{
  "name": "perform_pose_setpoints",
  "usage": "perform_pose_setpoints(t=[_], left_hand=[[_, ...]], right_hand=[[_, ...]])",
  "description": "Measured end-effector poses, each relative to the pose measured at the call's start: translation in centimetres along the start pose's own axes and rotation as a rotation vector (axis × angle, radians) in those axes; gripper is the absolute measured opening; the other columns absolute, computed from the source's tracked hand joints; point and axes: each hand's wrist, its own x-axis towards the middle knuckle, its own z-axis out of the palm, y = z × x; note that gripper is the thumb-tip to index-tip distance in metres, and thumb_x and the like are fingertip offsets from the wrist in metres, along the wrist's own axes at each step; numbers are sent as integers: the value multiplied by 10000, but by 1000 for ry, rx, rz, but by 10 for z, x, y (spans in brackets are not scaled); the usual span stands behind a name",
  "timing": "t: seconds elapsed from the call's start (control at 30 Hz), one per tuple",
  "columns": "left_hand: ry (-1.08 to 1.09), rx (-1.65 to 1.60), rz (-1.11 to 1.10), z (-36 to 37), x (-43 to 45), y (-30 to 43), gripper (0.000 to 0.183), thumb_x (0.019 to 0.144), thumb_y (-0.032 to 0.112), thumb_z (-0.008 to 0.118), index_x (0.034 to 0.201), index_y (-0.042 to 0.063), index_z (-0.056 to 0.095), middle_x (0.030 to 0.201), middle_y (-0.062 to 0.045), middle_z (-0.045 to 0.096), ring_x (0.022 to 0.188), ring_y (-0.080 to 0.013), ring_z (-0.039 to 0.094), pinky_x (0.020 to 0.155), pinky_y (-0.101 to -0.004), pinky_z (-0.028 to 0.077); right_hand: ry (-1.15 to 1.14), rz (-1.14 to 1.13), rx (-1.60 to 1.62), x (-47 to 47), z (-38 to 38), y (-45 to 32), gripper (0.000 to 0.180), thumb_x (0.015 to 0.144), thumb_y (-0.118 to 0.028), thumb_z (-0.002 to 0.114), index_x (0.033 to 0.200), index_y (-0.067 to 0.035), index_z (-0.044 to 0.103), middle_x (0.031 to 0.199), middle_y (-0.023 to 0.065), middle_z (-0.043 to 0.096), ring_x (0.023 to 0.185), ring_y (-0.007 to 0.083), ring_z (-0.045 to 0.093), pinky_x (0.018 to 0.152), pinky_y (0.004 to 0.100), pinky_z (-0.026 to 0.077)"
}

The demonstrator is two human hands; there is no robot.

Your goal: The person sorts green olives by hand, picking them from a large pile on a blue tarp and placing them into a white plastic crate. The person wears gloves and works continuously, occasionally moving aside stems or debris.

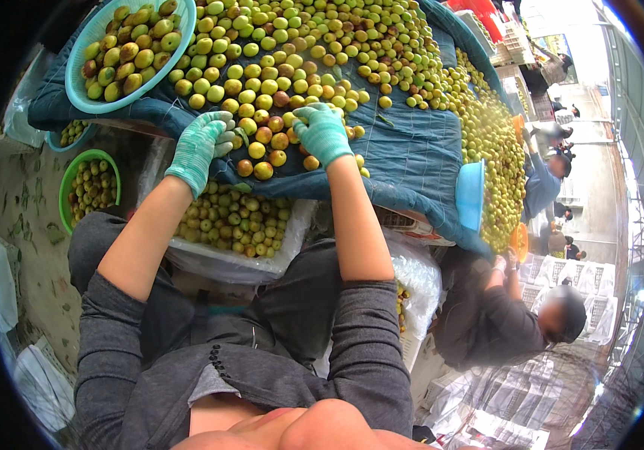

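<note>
Both my hands wear green-and-white knit gloves. My left hand is at the near edge of the dark blue cloth, fingers apart and curved beside a group of green and reddish-brown jujubes. My right hand reaches palm down over the right side of the same group, its fingertips touching fruit. No jujube shows inside either hand, though both palms are turned from view. Below the cloth edge, between my knees, stands a plastic-lined white crate filled with jujubes.
A light blue basket of jujubes stands at the table's left corner. A green-rimmed basket sits on the floor. To the right, a blue basin rests against heaped jujubes. Co-workers with orange baskets work there.
</note>
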Motion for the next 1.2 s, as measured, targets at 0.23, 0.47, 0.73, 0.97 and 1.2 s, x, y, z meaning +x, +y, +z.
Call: perform_pose_setpoints(t=[0.23, 0.47, 0.73, 0.97, 1.2], left_hand=[[41, -26, 4, -6, 6, 6, 237, 1003, 136, 490, 1197, 60, 602, 1130, -68, 667, 965, -156, 660, 826, -290, 573], [44, -34, 13, -7, 8, 7, 224, 1003, 133, 496, 1185, 66, 607, 1118, -60, 673, 943, -156, 665, 819, -291, 572], [64, -52, 19, -12, 4, 16, 226, 1001, 134, 501, 1180, 61, 617, 1095, -58, 679, 912, -151, 668, 809, -285, 570], [49, -23, -4, -9, -1, 11, 225, 997, 130, 504, 1177, 52, 615, 1083, -63, 679, 894, -148, 664, 799, -289, 575], [-71, -7, -56, -1, -7, -3, 195, 989, 125, 510, 1140, 76, 624, 1033, -25, 670, 832, -99, 638, 725, -241, 566]], right_hand=[[-416, 200, -401, 56, 21, -6, 493, 865, -517, 578, 1262, -230, 643, 1265, 135, 612, 1207, 343, 534, 1056, 445, 416], [-332, 126, 12, 48, 14, 12, 608, 761, -425, 785, 1288, -168, 622, 1201, 155, 653, 1128, 327, 603, 977, 408, 494], [-295, 120, 912, -58, -25, -5, 450, 837, -150, 767, 1238, -38, 598, 983, 14, 648, 785, 80, 592, 680, 223, 514], [-471, 107, 500, -118, -48, -15, 416, 824, -117, 769, 1214, -36, 650, 1035, 62, 630, 848, 121, 626, 754, 267, 547], [-57, -75, 166, -52, -1, -1, 384, 826, -133, 706, 1207, -171, 668, 1203, 152, 581, 1046, 330, 607, 929, 394, 510]])
